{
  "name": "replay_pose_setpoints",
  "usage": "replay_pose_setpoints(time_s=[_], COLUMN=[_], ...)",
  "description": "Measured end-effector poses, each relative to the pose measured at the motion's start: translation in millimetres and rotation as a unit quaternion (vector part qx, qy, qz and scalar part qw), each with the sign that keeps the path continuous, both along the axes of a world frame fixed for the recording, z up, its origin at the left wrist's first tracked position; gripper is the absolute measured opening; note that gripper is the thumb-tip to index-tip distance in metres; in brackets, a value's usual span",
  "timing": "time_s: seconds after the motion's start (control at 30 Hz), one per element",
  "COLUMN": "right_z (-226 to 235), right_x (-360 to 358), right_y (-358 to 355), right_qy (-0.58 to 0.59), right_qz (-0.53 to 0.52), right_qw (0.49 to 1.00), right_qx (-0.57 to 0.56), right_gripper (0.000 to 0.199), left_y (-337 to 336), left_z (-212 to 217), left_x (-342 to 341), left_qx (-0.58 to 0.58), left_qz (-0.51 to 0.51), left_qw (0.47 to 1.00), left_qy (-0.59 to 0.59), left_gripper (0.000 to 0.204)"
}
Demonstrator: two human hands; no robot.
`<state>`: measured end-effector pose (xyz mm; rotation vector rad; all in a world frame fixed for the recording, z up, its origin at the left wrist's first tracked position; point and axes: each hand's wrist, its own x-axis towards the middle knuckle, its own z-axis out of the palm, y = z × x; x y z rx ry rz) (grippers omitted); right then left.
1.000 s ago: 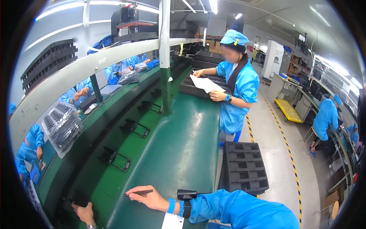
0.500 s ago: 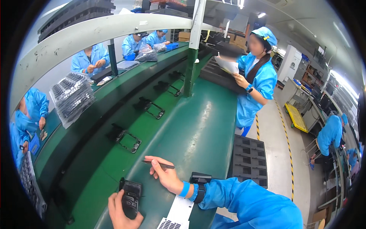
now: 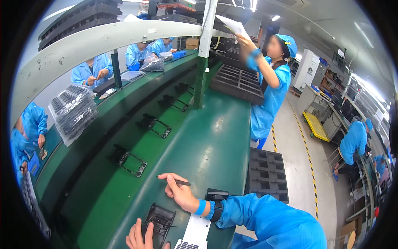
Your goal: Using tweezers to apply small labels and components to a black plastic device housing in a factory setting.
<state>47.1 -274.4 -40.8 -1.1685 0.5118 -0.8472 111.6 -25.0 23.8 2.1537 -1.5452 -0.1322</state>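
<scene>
At the lower edge my left hand [image 3: 141, 237] grips a black plastic frame-like housing [image 3: 161, 217], fingers over its near left side and thumb at the near end. The housing lies tilted on the green work surface, its inner ribs showing. Above and right of it, my right hand [image 3: 181, 194] is closed around a slim dark pen-like tool [image 3: 181, 182], which points left. The tool is apart from the housing. Beside the housing, under my right wrist, lies a white sheet [image 3: 196, 228] with a dark grid of small cells at its near end.
Several black frames [image 3: 132, 162] lie in a row on the green conveyor belt [image 3: 93, 193] at left. A green-and-white post [image 3: 202, 70] stands ahead. Black trays [image 3: 238, 81] sit at the far end, beside a standing co-worker [image 3: 273, 87] with papers. Another black tray [image 3: 267, 174] is at right.
My left hand has brought the housing rightward and nearer, and its ribbed inside shows more. The frames on the belt appear lower. The co-worker has raised the papers, uncovering the far trays.
</scene>
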Motion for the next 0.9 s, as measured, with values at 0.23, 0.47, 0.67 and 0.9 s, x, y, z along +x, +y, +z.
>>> replay_pose_setpoints(time_s=[0.23, 0.47, 0.67, 0.9], right_z=[-1.8, 32.0, 16.6, 23.4], right_x=[4.4, -80.3, -128.4, -111.9], right_y=[1.0, 69.1, 113.7, 100.0], right_qy=[0.000, -0.097, 0.088, 0.204], right_qz=[0.012, 0.111, 0.334, 0.386], right_qw=[1.000, 0.969, 0.907, 0.840], right_qx=[-0.020, -0.197, -0.241, -0.322], right_gripper=[0.038, 0.033, 0.019, 0.018], left_y=[32.0, 54.4, 81.4, 77.3], left_z=[11.3, -40.0, -62.3, -64.8], left_x=[-22.4, -20.0, -26.4, -30.8], left_qx=[0.070, 0.068, 0.007, 0.006], left_qz=[-0.054, -0.063, -0.067, -0.052], left_qw=[0.996, 0.992, 0.996, 0.995], left_qy=[0.000, 0.087, 0.064, 0.084], left_gripper=[0.079, 0.060, 0.053, 0.049])
